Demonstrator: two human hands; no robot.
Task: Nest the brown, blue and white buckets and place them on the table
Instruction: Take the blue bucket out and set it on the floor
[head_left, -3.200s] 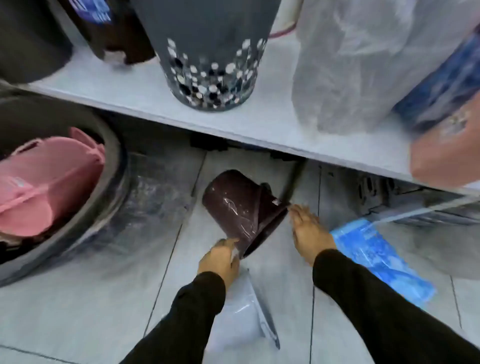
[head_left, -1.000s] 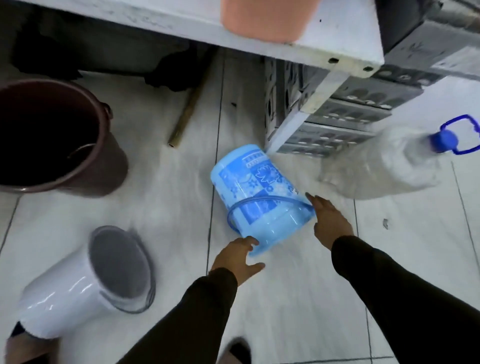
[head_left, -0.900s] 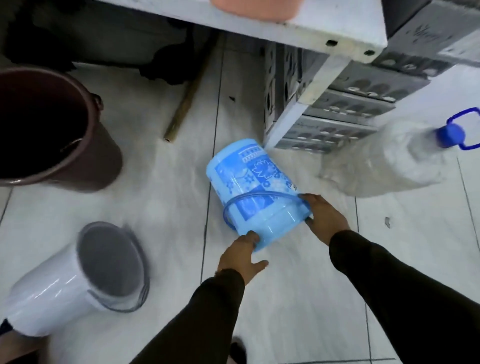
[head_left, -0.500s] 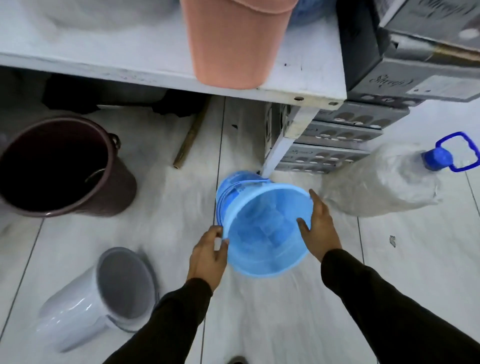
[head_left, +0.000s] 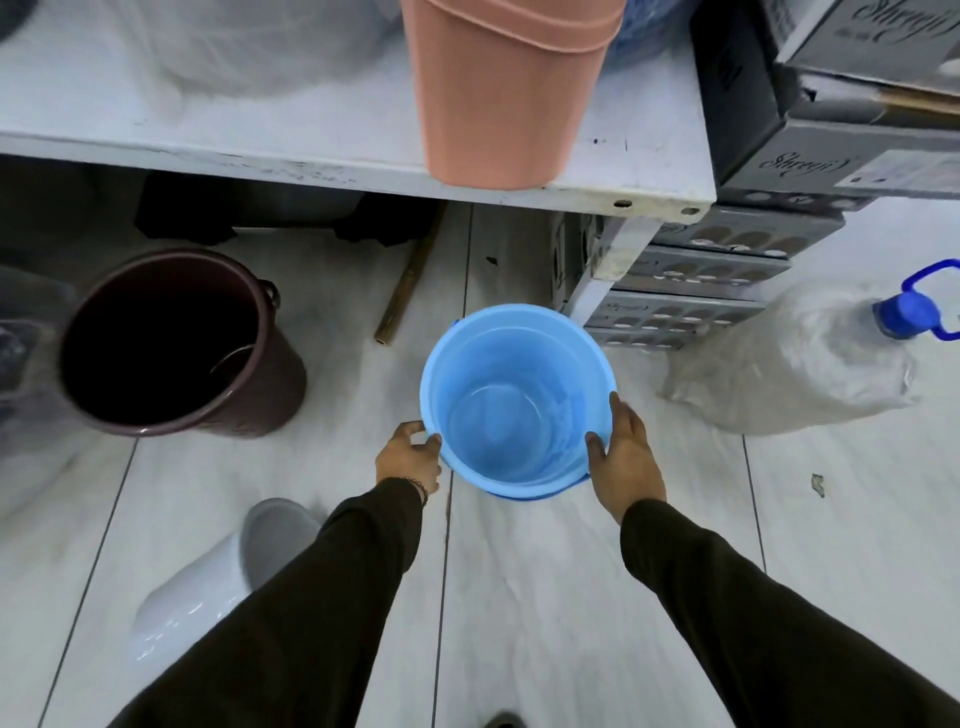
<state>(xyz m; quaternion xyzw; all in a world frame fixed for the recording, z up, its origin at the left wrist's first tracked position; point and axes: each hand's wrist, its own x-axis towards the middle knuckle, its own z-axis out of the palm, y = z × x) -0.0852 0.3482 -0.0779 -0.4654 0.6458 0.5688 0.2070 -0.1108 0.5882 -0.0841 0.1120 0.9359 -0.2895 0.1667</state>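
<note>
Blue bucket (head_left: 511, 415) upright, mouth up, between both hands over the tiled floor (head_left: 519, 597). Left hand (head_left: 408, 460) grips the near-left rim, thumb hooked over the lip. Right hand (head_left: 626, 457) clasps the right rim and wall, thumb inside. Brown bucket (head_left: 171, 345) stands upright on the floor, well apart to the left. White bucket (head_left: 208, 587) lies on its side near the left sleeve, partly hidden by it. Table (head_left: 311, 119) edge above, bearing a peach bucket (head_left: 504, 93).
</note>
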